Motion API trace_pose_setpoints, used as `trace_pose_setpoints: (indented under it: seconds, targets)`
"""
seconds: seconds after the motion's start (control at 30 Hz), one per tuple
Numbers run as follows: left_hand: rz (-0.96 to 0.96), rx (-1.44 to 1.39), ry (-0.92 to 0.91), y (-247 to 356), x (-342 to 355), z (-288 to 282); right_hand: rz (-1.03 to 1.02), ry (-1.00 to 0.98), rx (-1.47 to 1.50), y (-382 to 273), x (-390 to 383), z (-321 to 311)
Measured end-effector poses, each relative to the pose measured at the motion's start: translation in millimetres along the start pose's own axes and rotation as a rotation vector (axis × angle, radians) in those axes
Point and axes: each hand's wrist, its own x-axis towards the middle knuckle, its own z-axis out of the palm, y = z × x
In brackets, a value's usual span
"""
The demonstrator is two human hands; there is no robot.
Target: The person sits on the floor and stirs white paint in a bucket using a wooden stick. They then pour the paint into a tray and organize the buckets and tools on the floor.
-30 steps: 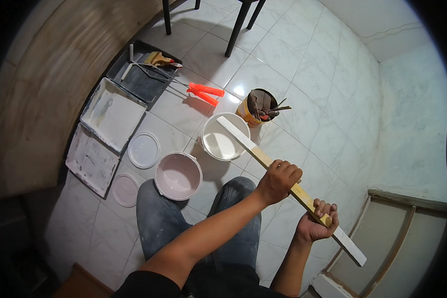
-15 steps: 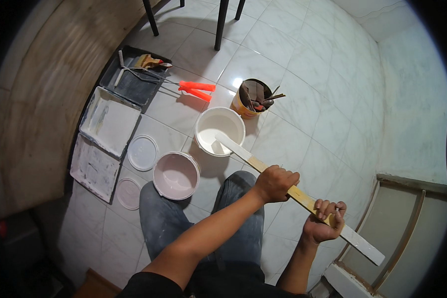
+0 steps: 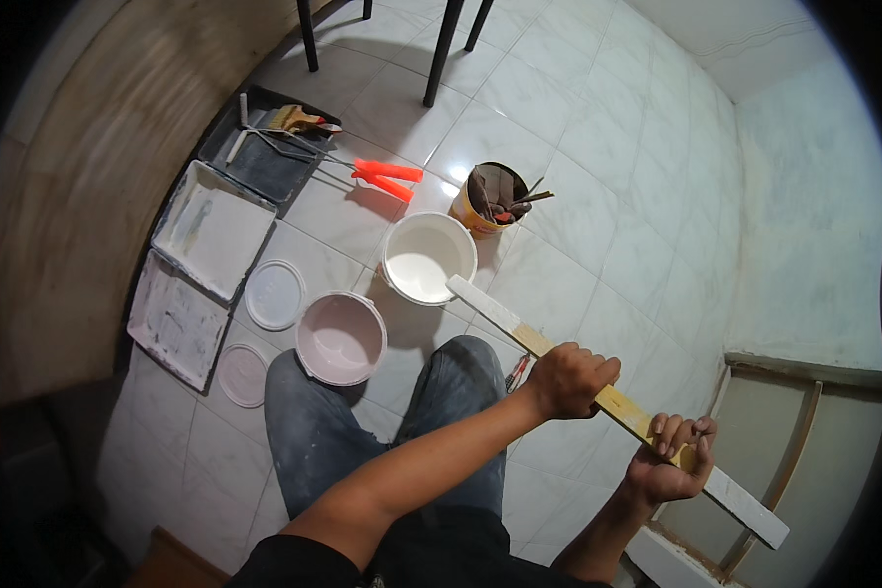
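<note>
Both hands are wrapped round a long wooden stick point(image 3: 621, 412), bare in the middle and coated white at both ends. My left hand point(image 3: 573, 380) grips near its middle. My right hand point(image 3: 671, 461) is closed round it lower down, towards the near right end. The far tip lies at the right rim of a white bucket point(image 3: 416, 231) with white paint in it. A second bucket point(image 3: 340, 325), with pale pink paint, stands in front of my left knee, left of the stick.
Two lids point(image 3: 275, 294) lie left of the buckets. Beyond them are paint-smeared trays point(image 3: 214, 227) and a black tray point(image 3: 265, 167) with a brush and orange-handled roller frames point(image 3: 387, 178). A yellow tin point(image 3: 472, 218) holding dark gloves and sticks stands behind the white bucket. Dark furniture legs point(image 3: 443, 54) rise farther back.
The stick's white tip has come out of the white bucket to its right rim. Both hands have moved right and nearer with the stick.
</note>
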Motion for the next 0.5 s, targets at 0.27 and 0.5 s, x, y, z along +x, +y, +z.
trace_pose_setpoints:
  seconds: [0.27,0.5]
  targets:
    - [0.007,-0.071,0.023,0,1,-8,-0.006,0.016,-0.023,-6,-2,15]
    - [0.0,-0.057,-0.023,10,7,-11,-0.016,-0.029,-0.051,-19,2,17]
